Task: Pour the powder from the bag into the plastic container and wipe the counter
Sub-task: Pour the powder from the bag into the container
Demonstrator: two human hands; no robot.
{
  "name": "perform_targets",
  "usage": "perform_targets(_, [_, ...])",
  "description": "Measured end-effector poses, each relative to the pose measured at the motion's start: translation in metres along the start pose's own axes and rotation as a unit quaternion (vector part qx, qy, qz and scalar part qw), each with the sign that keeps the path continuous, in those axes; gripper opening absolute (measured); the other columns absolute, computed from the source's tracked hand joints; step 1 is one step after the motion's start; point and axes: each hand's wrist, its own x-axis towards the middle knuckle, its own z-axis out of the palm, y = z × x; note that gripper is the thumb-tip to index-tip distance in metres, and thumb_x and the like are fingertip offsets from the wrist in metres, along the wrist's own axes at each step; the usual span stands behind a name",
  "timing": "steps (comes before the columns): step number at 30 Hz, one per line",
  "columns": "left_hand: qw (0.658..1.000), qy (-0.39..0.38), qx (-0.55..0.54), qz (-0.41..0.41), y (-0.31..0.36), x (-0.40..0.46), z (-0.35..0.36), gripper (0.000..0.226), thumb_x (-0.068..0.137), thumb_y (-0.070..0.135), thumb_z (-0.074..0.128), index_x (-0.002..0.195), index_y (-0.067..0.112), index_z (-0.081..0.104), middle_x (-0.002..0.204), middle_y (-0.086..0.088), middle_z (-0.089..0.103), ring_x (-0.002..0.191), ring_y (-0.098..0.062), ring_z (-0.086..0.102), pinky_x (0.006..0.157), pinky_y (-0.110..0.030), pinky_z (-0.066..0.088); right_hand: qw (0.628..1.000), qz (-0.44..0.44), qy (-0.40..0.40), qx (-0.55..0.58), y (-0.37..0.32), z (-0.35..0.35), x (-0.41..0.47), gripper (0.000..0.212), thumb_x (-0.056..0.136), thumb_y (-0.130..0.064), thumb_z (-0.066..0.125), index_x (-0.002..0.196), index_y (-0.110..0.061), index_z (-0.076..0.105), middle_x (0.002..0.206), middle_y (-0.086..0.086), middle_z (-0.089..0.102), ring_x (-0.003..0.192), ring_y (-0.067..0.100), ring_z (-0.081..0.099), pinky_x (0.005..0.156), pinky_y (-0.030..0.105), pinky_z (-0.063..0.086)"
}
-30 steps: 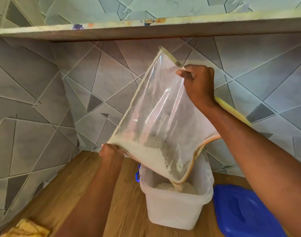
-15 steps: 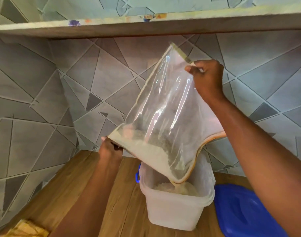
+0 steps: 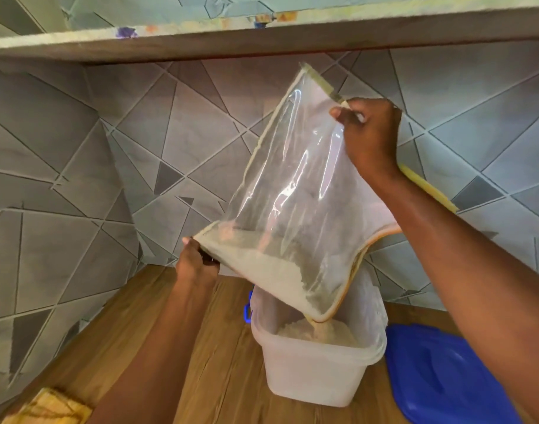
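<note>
Wooden bench (image 3: pixel 133 347) against grey tiled wall (image 3: pixel 78 154), shelf (image 3: pixel 262 41) overhead. Both left hand (image 3: pixel 196 264) and right hand (image 3: pixel 369 136) gripping tilted bag (image 3: pixel 292 194) over plastic container (image 3: pixel 317 377).

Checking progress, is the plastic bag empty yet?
Not empty: white powder sits along the tilted plastic bag's lower edge, trickling into the container.

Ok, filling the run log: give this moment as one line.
step: pouring | left hand: grips bag low corner | right hand: grips top edge | powder: falling into plastic container | counter: unwiped
</note>
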Motion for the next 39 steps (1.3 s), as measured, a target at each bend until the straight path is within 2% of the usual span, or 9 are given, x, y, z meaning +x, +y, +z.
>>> perform_targets(3, [1.000,-0.022,0.010,-0.010,-0.003,0.004,0.003,0.041,0.103,0.047,0.041,0.110,0.014,0.065,0.106,-0.001,0.070,0.097,-0.019,0.066,0.096,-0.039,0.048,0.992,-0.063,-0.109,-0.027,-0.003,0.006,-0.003,0.046,0.088,-0.041,0.069,0.081,0.005,0.071,0.075,0.025,0.068,0.065,0.036,0.055,0.067,0.041,0.051])
perform_targets(13, [0.999,-0.033,-0.034,-0.016,-0.005,0.013,-0.006,0.030,0.099,0.039,0.054,0.097,0.011,0.065,0.087,0.000,0.068,0.072,-0.014,0.069,0.076,-0.034,0.061,0.995,-0.090,-0.023,-0.041,0.004,-0.011,-0.006,0.028,0.094,-0.032,0.066,0.085,-0.008,0.078,0.077,0.013,0.076,0.071,0.037,0.066,0.069,0.038,0.050])
perform_targets(15, [0.997,-0.053,-0.048,-0.017,-0.004,0.013,-0.005,0.027,0.099,0.036,0.055,0.098,0.011,0.066,0.090,-0.001,0.071,0.081,-0.014,0.069,0.081,-0.034,0.060,0.997,-0.051,0.033,-0.050,0.005,-0.014,-0.004,0.028,0.094,-0.030,0.065,0.081,-0.008,0.075,0.078,0.013,0.076,0.075,0.038,0.064,0.072,0.035,0.045])
perform_targets(19, [0.998,-0.057,-0.029,-0.022,-0.010,0.020,0.000,0.038,0.103,0.045,0.040,0.097,0.015,0.062,0.083,-0.004,0.074,0.098,-0.021,0.063,0.090,-0.041,0.051,0.983,-0.123,-0.123,-0.065,-0.001,-0.008,-0.016,0.029,0.092,-0.032,0.069,0.067,-0.015,0.069,0.055,-0.002,0.056,0.063,0.033,0.055,0.067,0.036,0.046])
perform_targets(24, [0.998,-0.056,-0.027,-0.016,-0.011,0.012,-0.005,0.028,0.100,0.037,0.052,0.090,0.014,0.062,0.080,0.001,0.068,0.079,-0.013,0.064,0.090,-0.033,0.054,0.998,-0.030,0.030,-0.050,0.011,-0.012,-0.013,0.024,0.093,-0.030,0.066,0.072,-0.017,0.068,0.065,0.001,0.062,0.065,0.025,0.054,0.067,0.039,0.049])
perform_targets(28, [0.999,-0.035,-0.030,-0.027,-0.015,0.018,-0.001,0.036,0.104,0.045,0.040,0.091,0.019,0.060,0.090,0.000,0.070,0.086,-0.016,0.064,0.095,-0.038,0.049,0.989,-0.096,-0.101,-0.048,0.001,-0.005,-0.021,0.032,0.092,-0.034,0.065,0.083,-0.005,0.076,0.074,0.014,0.074,0.067,0.030,0.065,0.065,0.039,0.052])
perform_targets(32, [0.998,-0.057,0.008,-0.023,-0.014,0.016,-0.009,0.038,0.101,0.045,0.046,0.103,0.012,0.065,0.106,-0.003,0.070,0.098,-0.020,0.066,0.088,-0.040,0.055,0.999,-0.022,0.025,-0.036,0.007,-0.012,-0.014,0.023,0.092,-0.026,0.066,0.078,-0.009,0.073,0.072,0.008,0.073,0.071,0.035,0.065,0.071,0.041,0.052])
perform_targets(35, [0.998,-0.047,0.018,-0.034,-0.012,0.025,-0.010,0.044,0.103,0.048,0.040,0.121,0.016,0.064,0.111,0.000,0.072,0.109,-0.021,0.063,0.102,-0.046,0.048,0.989,-0.097,-0.106,-0.030,-0.007,-0.006,-0.033,0.029,0.094,-0.021,0.067,0.066,-0.014,0.065,0.053,-0.004,0.052,0.059,0.031,0.051,0.061,0.030,0.040])
perform_targets(39, [0.998,-0.034,0.011,-0.046,-0.013,0.023,-0.016,0.038,0.101,0.046,0.046,0.105,0.014,0.065,0.102,0.000,0.070,0.092,-0.018,0.064,0.069,-0.037,0.057,0.999,-0.018,-0.011,-0.039,0.009,-0.011,-0.019,0.025,0.094,-0.028,0.066,0.076,-0.012,0.072,0.062,-0.005,0.061,0.069,0.034,0.058,0.070,0.037,0.047])
